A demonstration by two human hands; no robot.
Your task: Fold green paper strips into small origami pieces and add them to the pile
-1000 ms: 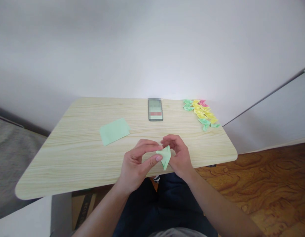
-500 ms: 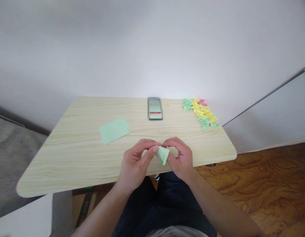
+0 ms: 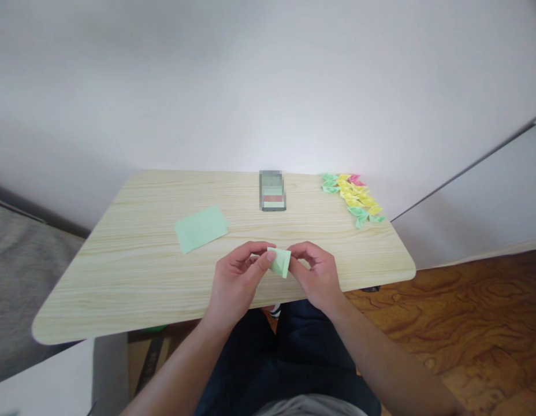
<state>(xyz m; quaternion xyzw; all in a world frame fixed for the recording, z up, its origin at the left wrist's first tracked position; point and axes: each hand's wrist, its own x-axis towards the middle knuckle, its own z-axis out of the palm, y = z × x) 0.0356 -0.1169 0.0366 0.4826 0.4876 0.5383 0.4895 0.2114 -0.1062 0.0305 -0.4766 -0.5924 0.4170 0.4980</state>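
Left hand (image 3: 235, 280) pinches a small, pale-green folded paper piece (image 3: 279, 264) between thumb and fingers, above the near edge of the pale wood-grain bench (image 3: 121, 266). Right hand (image 3: 317, 277), fingers curled, meets the piece's right edge; whether it grips cannot be told. Beyond, left: flat pale-green rectangular paper sheets (image 3: 201, 229); far right: yellow, green and pink folded paper shapes (image 3: 358, 197), clustered

Sheets (image 3: 201, 229) left on table (image 3: 121, 277), phone (image 3: 272, 192) back centre, folded pieces (image 3: 357, 195) right; paper (image 3: 279, 264) between hands (image 3: 234, 283).
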